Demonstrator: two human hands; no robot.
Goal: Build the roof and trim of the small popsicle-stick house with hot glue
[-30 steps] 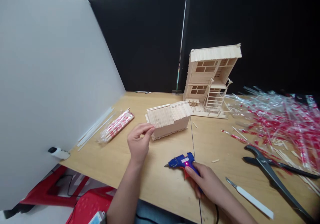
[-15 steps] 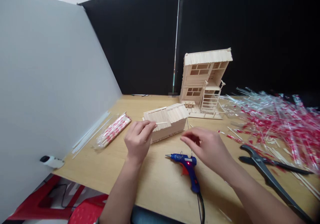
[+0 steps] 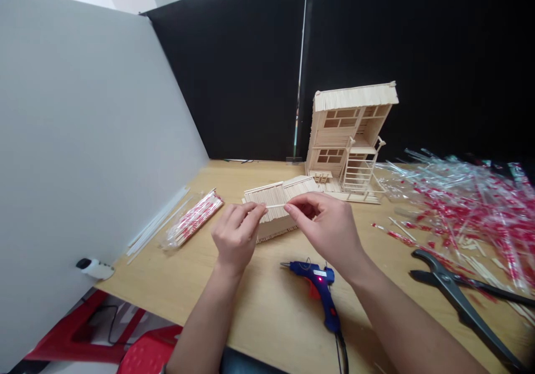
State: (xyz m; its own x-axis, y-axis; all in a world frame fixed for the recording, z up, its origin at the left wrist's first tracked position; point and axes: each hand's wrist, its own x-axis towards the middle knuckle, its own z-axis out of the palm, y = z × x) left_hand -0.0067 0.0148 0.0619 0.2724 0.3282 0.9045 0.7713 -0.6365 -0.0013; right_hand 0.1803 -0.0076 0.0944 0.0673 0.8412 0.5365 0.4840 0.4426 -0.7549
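Fingers of your right hand [image 3: 332, 228], now off the blue plastic glue gun [image 3: 324, 291] lying below them, pinch one end of the short pale wooden stick [image 3: 276, 206]; your left hand [image 3: 234, 230] clamps the other. Likely two-handed positioning. Stick spans between fingertips, long axis left-right, near level.

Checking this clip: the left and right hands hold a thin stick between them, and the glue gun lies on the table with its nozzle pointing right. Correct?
Not quite: in the head view, the glue gun's nozzle points left. The left hand and right hand do hold the stick.
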